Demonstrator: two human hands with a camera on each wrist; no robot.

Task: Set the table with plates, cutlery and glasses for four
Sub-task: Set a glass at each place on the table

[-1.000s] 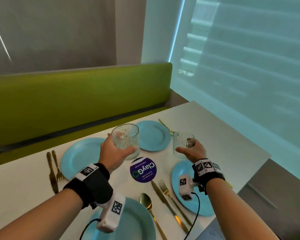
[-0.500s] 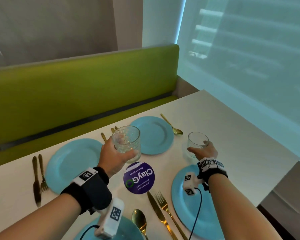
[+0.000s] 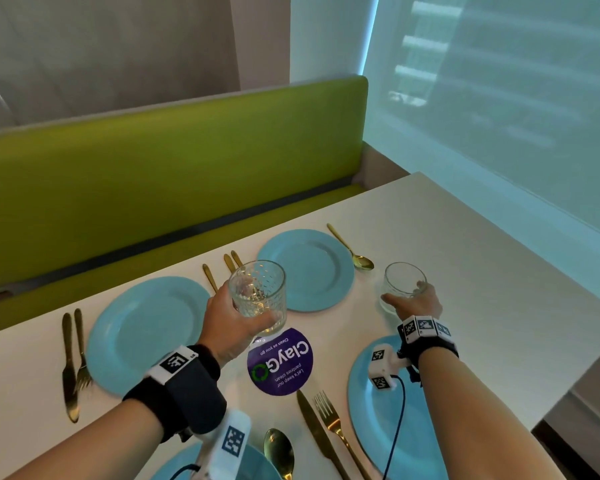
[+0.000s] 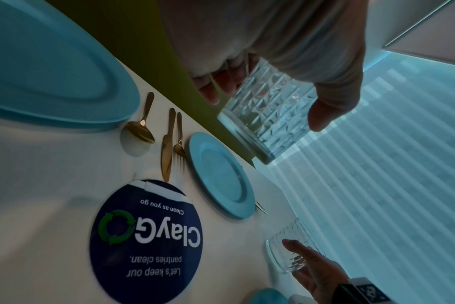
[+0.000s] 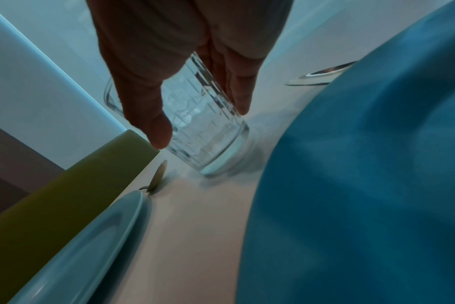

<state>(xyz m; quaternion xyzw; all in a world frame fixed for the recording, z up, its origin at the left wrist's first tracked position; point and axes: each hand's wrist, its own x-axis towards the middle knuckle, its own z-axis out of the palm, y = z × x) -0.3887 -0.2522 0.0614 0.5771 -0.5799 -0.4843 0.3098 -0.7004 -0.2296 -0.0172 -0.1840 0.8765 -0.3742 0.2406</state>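
Observation:
My left hand (image 3: 234, 322) grips a clear patterned glass (image 3: 258, 294), held in the air above the table's middle; the left wrist view shows the glass (image 4: 268, 121) between thumb and fingers. My right hand (image 3: 414, 301) holds a second glass (image 3: 400, 284) whose base rests on the white table (image 3: 499, 289), just beyond the near right blue plate (image 3: 371, 407). In the right wrist view the thumb and fingers wrap that glass (image 5: 205, 131). Two more blue plates (image 3: 146, 329) (image 3: 307, 268) lie at the far side with gold cutlery beside them.
A round purple sticker (image 3: 279, 362) marks the table's middle. Gold knife and fork (image 3: 71, 362) lie at the far left, a gold spoon (image 3: 352, 249) at the far right, knife and fork (image 3: 326, 424) near me. A green bench (image 3: 153, 174) runs behind the table.
The right hand carried its glass to the right and farther out, lowering it onto the table beyond the near right plate. The left hand still holds its glass aloft over the middle.

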